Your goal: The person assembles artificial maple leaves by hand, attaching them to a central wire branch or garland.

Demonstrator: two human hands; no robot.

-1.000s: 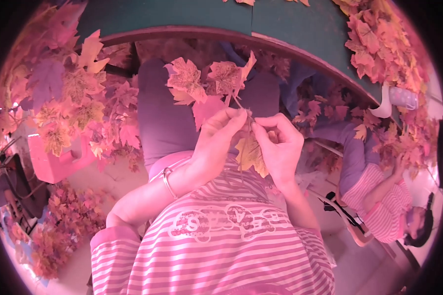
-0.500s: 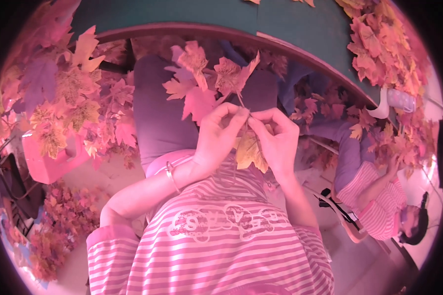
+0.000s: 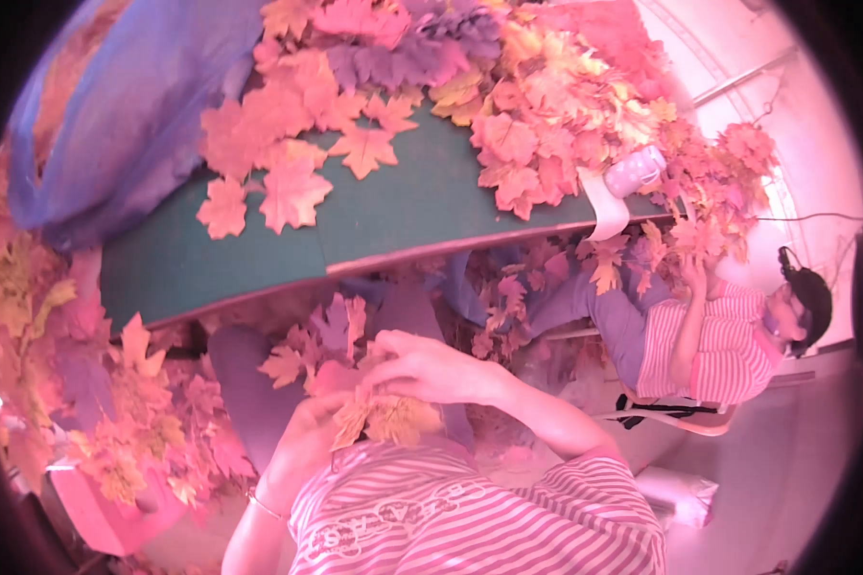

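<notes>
A spray of artificial maple leaves (image 3: 334, 331), orange, pink and purple, stands up over my lap. My left hand (image 3: 307, 433) is closed around its stem low down, its fingertips partly covered by leaves. From the right, my right hand (image 3: 431, 369) reaches across with bent fingers pinched at the same stem, close to the left. Just below the fingers hangs a yellow maple leaf (image 3: 405, 419), against my striped shirt. The exact spot where the fingertips meet the stem is hidden.
A green table (image 3: 384, 216) bears heaps of artificial leaves (image 3: 547, 105) and a blue bag (image 3: 153, 115). A patterned cup-like roll (image 3: 635, 172) sits at its edge. More leaves and a pink container (image 3: 115, 513) are at left. Another person (image 3: 710, 335) sits at right, handling leaves.
My view has swung, bringing more of the table, its leaf heaps and the blue bag into sight. My right hand has turned over the stem, fingers bent, and the spray sits lower in view.
</notes>
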